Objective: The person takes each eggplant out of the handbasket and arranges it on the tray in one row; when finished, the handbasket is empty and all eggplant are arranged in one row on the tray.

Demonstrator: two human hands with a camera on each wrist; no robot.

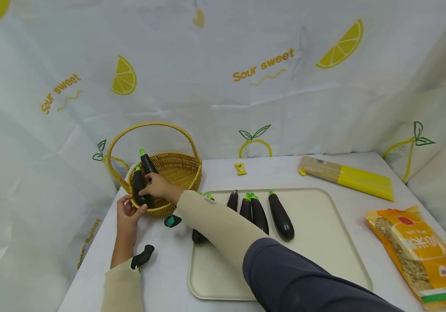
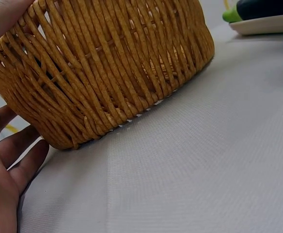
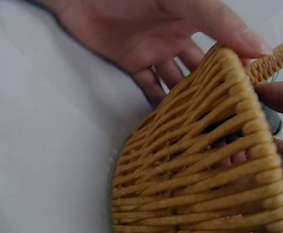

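A wicker basket [image 1: 180,171] with a tall arched handle stands at the table's back left. My left hand [image 1: 128,216] grips its near left rim, thumb over the edge and fingers along the outer wall, as the right wrist view also shows. Two dark eggplants with green stems lie in the basket's left side: one eggplant [image 1: 138,180] by the rim and another eggplant [image 1: 148,164] beside it. My right hand [image 1: 162,187] reaches inside, its thumb and fingers around the eggplant nearest the rim. The weave partly hides these fingers in the right wrist view.
Right of the basket, a beige tray [image 1: 324,247] bears several eggplants [image 1: 281,219], partly covered by my right sleeve. A small yellow packet [image 1: 240,169] lies behind it. Farther right are a long yellow-ended package [image 1: 347,177] and an orange bag [image 1: 421,255].
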